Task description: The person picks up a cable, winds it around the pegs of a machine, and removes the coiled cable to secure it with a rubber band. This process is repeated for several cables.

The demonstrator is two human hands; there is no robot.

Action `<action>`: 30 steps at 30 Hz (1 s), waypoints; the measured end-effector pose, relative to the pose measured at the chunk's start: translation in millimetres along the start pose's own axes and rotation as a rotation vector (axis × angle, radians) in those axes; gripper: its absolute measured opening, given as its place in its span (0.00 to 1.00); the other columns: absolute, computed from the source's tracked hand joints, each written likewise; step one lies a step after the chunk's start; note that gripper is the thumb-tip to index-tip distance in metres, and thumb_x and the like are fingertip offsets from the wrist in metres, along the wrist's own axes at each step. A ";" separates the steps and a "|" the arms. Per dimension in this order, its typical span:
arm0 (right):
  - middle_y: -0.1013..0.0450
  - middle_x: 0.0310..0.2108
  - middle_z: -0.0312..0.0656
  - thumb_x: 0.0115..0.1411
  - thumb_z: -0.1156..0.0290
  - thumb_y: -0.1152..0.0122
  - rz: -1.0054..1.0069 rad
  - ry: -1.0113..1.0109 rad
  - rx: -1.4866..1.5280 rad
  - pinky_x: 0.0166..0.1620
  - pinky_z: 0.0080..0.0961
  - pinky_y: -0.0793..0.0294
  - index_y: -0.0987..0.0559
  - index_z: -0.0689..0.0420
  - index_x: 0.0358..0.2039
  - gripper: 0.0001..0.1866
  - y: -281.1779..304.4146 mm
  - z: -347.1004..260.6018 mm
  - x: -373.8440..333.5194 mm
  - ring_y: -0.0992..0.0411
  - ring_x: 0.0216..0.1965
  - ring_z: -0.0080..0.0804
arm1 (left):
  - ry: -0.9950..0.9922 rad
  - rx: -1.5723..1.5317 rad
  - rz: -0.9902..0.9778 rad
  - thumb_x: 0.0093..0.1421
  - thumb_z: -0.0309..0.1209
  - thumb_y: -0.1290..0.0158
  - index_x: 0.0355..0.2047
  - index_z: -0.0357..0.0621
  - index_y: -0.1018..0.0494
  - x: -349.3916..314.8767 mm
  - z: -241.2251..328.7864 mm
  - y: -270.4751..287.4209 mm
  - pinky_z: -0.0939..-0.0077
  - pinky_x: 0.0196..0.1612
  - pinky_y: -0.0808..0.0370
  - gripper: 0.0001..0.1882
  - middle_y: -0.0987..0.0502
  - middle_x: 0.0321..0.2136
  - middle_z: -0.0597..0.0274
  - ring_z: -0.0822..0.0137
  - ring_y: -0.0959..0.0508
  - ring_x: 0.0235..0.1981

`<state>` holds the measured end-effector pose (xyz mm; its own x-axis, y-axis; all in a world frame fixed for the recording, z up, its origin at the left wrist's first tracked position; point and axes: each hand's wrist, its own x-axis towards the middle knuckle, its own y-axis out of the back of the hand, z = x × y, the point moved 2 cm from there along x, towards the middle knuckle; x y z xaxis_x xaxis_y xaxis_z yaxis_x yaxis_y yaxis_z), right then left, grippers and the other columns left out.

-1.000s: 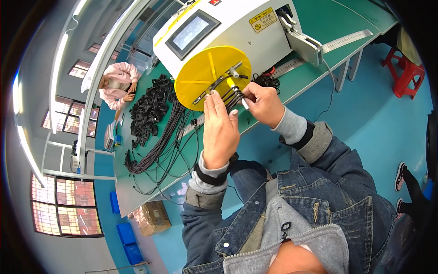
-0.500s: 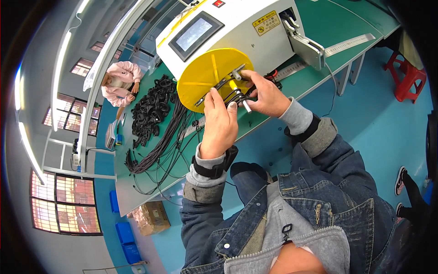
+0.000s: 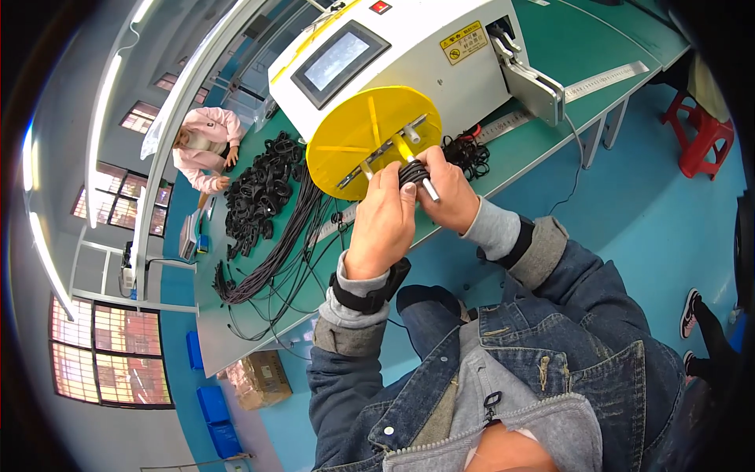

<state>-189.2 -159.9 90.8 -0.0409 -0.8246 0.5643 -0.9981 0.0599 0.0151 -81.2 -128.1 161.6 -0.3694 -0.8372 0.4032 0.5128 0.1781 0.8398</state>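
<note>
A small coil of black cable (image 3: 413,173) is wound close in front of the yellow disc (image 3: 338,134) of a white winding machine (image 3: 409,55). My left hand (image 3: 381,224) grips the coil from its left, fingers and thumb closed round it. From the other side my right hand (image 3: 452,193) holds it too, fingertips folded over the top and partly hidden. A pale metal post (image 3: 430,189) pokes out between my hands, beside the coil. On the disc is a dark slotted bar (image 3: 366,169) with a metal peg (image 3: 411,134).
Left of the disc, a heap of black coiled cables (image 3: 259,185) and a bundle of long straight ones (image 3: 271,267) lie on the green table (image 3: 586,51). More black cable (image 3: 472,157) lies right of the disc. A metal ruler (image 3: 605,79) runs along the table. A person (image 3: 208,141) sits beyond the heap.
My right hand has come down from the upper peg onto the coil. The coil has drawn into a tighter bunch. The person across the table has moved an arm.
</note>
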 end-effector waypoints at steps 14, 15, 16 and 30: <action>0.32 0.21 0.55 0.48 0.75 0.49 -0.234 -0.002 -0.175 0.26 0.38 0.34 0.38 0.61 0.31 0.11 33.9 -25.9 -61.3 0.32 0.25 0.55 | 0.170 -0.214 -0.459 0.56 0.33 0.53 0.34 0.37 0.38 -53.8 34.7 -0.1 0.58 0.25 0.32 0.11 0.29 0.23 0.45 0.46 0.29 0.21; 0.32 0.21 0.54 0.48 0.75 0.49 -0.253 0.034 -0.153 0.25 0.38 0.34 0.38 0.61 0.31 0.11 31.4 -25.7 -62.1 0.32 0.25 0.55 | 0.194 -0.222 -0.467 0.56 0.33 0.53 0.34 0.37 0.38 -55.6 29.7 -5.0 0.58 0.25 0.32 0.11 0.29 0.23 0.45 0.46 0.29 0.21; 0.32 0.21 0.54 0.47 0.75 0.49 -0.266 0.075 -0.133 0.25 0.38 0.34 0.38 0.61 0.31 0.11 29.3 -25.5 -60.8 0.32 0.25 0.55 | 0.210 -0.473 -0.473 0.55 0.33 0.52 0.34 0.38 0.37 -54.3 21.5 -12.8 0.62 0.24 0.31 0.12 0.28 0.23 0.48 0.51 0.28 0.20; 0.30 0.19 0.49 0.44 0.72 0.42 -0.800 0.140 -0.312 0.24 0.38 0.32 0.32 0.59 0.30 0.12 14.1 22.6 -77.9 0.30 0.23 0.50 | 0.639 -1.072 -0.805 0.49 0.34 0.44 0.36 0.38 0.28 -88.6 -16.7 -51.5 0.79 0.15 0.35 0.16 0.26 0.20 0.60 0.74 0.29 0.16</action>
<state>-201.1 -107.6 28.4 0.6939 -0.6092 0.3839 -0.6658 -0.3398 0.6642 -61.9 -71.7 76.6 -0.5753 -0.6540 -0.4912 0.7589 -0.6509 -0.0222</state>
